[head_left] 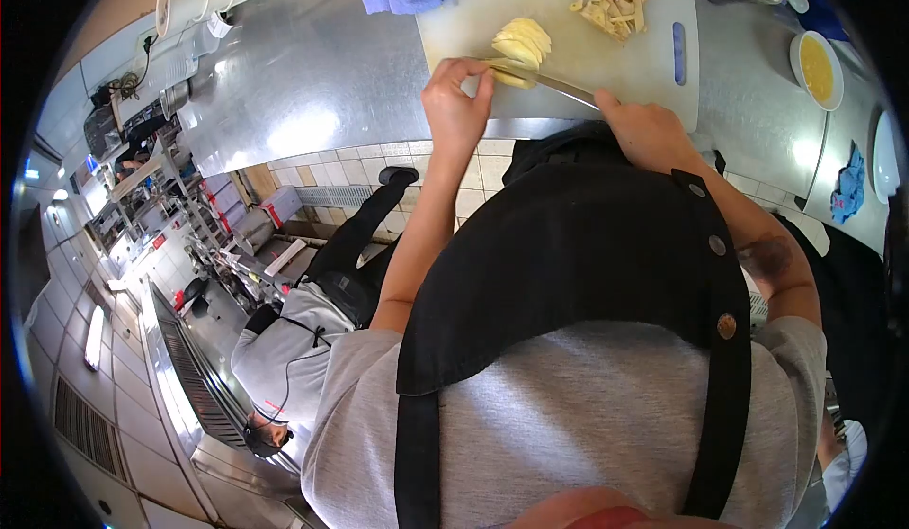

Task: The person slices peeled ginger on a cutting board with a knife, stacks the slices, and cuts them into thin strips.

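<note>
Step judged: slicing. Left fingers pinch the pale yellow piece; right fingers clamp the knife. Slices lie forward-right of left fingertips. Next cut requires fingertip clearance.

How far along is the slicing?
Looks done: the fanned slices on the board; scraps lie apart. In hand: the left hand steadies a piece by the knife in the right hand. Probably remaining: that piece's uncut part, amount unclear.

near the cutting board's near edge, the left hand touches a yellow piece; the right hand grips a knife.
</note>
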`<state>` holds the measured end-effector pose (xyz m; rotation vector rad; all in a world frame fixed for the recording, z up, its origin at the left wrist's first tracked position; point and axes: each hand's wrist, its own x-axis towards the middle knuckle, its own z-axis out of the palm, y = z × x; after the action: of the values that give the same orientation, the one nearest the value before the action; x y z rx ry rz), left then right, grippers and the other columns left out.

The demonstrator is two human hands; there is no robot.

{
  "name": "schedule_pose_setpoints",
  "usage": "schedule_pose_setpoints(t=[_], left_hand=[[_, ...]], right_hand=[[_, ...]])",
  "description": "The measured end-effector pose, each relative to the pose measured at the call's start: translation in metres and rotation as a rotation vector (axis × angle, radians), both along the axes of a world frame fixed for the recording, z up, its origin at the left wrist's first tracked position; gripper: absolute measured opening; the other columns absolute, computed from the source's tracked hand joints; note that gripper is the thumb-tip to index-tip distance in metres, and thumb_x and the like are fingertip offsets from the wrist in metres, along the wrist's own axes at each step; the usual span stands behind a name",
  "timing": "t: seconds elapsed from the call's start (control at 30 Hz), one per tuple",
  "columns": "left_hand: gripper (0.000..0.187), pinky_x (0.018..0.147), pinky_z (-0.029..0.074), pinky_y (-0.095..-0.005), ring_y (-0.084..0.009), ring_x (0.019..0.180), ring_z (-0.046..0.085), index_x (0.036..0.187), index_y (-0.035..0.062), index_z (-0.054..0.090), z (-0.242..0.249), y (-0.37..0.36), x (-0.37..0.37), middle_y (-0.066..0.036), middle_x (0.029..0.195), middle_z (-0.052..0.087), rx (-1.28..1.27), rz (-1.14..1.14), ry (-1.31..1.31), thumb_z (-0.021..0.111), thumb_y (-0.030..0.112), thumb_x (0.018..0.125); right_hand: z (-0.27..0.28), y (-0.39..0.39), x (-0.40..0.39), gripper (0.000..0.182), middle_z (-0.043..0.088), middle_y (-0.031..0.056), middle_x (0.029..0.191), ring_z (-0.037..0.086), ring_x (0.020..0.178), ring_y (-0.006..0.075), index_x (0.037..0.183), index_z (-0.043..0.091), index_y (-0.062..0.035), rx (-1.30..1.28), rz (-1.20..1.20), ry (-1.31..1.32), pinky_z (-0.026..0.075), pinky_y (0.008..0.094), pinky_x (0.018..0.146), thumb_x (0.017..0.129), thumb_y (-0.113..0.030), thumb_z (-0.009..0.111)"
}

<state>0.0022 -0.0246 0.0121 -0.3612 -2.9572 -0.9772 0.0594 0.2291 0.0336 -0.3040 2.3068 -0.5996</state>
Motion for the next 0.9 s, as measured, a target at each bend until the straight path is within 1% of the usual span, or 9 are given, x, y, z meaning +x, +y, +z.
schedule_pose_setpoints(t=[0.07,0.1,0.2,0.3,0.5,0.6,0.7,0.8,0.9], left_hand=[[0.014,0.082,0.05,-0.038,-0.0313,0.091,0.062,0.085,0.0035,0.071,0.006,-0.003,-0.017,-0.013,0.098,0.065,-0.094,-0.106,0.046,0.076,0.005,0.071],[0.023,0.092,0.045,-0.0398,-0.0327,0.106,0.054,0.091,0.0074,0.072,0.008,-0.008,-0.024,-0.011,0.109,0.061,-0.175,-0.173,-0.02,0.075,0.005,0.069],[0.027,0.095,0.043,-0.0433,-0.0332,0.112,0.047,0.098,0.0135,0.072,0.0,-0.019,-0.044,-0.006,0.116,0.058,-0.28,-0.422,0.026,0.076,0.009,0.071],[0.026,0.098,0.041,-0.0432,-0.0325,0.116,0.043,0.1,0.0178,0.072,0.003,-0.021,-0.058,-0.005,0.12,0.057,-0.405,-0.509,-0.146,0.076,0.014,0.074],[0.019,0.097,0.04,-0.0429,-0.0307,0.117,0.043,0.096,0.0162,0.07,0.031,0.001,-0.069,-0.001,0.121,0.054,-0.587,-0.592,-0.361,0.074,0.014,0.077],[0.015,0.094,0.041,-0.0448,-0.0287,0.11,0.048,0.088,0.0164,0.07,0.025,0.001,-0.075,0.0,0.109,0.059,-0.533,-0.613,-0.267,0.074,0.014,0.074],[0.013,0.086,0.046,-0.0368,-0.0206,0.096,0.058,0.09,0.0112,0.069,0.015,-0.007,-0.086,-0.001,0.095,0.065,-0.233,-0.684,-0.434,0.075,0.012,0.078],[0.009,0.076,0.049,-0.0281,-0.0123,0.081,0.062,0.089,0.0043,0.067,0.029,0.005,-0.08,-0.001,0.083,0.067,0.141,-0.5,-0.915,0.073,0.008,0.083],[0.007,0.075,0.048,-0.0233,-0.0069,0.078,0.06,0.09,0.0,0.065,0.011,0.003,-0.077,-0.001,0.084,0.066,0.299,-0.496,-1.028,0.068,0.006,0.088]], right_hand=[[-0.004,-0.002,-0.001,0.023,0.067,0.0242,0.091,0.066,0.089,0.043,0.111,0.043,-0.0051,-0.015,-0.009,0.014,0.052,0.0515,0.077,0.089,-0.007,0.049],[-0.006,-0.003,-0.001,0.025,0.067,0.0243,0.089,0.066,0.088,0.0433,0.112,0.042,-0.0054,-0.022,-0.011,0.022,0.051,0.0519,0.076,0.089,-0.007,0.05],[-0.009,-0.005,0.001,0.024,0.067,0.0239,0.088,0.066,0.089,0.0431,0.111,0.042,-0.0051,-0.008,-0.029,0.04,0.051,0.0516,0.076,0.089,-0.006,0.049],[-0.008,-0.004,0.001,0.023,0.067,0.0237,0.088,0.066,0.089,0.0432,0.111,0.043,-0.005,-0.034,-0.044,0.041,0.051,0.0514,0.076,0.088,-0.005,0.049],[-0.007,-0.003,0.001,0.016,0.068,0.0234,0.092,0.066,0.089,0.0424,0.108,0.044,-0.0042,-0.032,-0.044,0.063,0.052,0.0518,0.076,0.092,-0.009,0.045],[-0.009,-0.003,0.001,0.016,0.067,0.0237,0.092,0.066,0.09,0.0421,0.107,0.045,-0.0042,-0.043,-0.058,0.041,0.051,0.0519,0.077,0.092,-0.009,0.045],[-0.012,-0.002,0.001,0.016,0.067,0.024,0.093,0.066,0.091,0.0419,0.107,0.045,-0.0042,-0.045,-0.064,0.029,0.051,0.052,0.078,0.092,-0.009,0.045],[-0.007,-0.001,0.0,0.015,0.067,0.0243,0.094,0.066,0.092,0.0418,0.107,0.045,-0.0044,-0.065,-0.058,0.032,0.051,0.0517,0.079,0.092,-0.009,0.044],[-0.011,-0.002,0.002,0.015,0.067,0.0243,0.094,0.065,0.093,0.0419,0.107,0.045,-0.0043,-0.075,-0.079,0.069,0.051,0.0514,0.079,0.092,-0.009,0.044]])
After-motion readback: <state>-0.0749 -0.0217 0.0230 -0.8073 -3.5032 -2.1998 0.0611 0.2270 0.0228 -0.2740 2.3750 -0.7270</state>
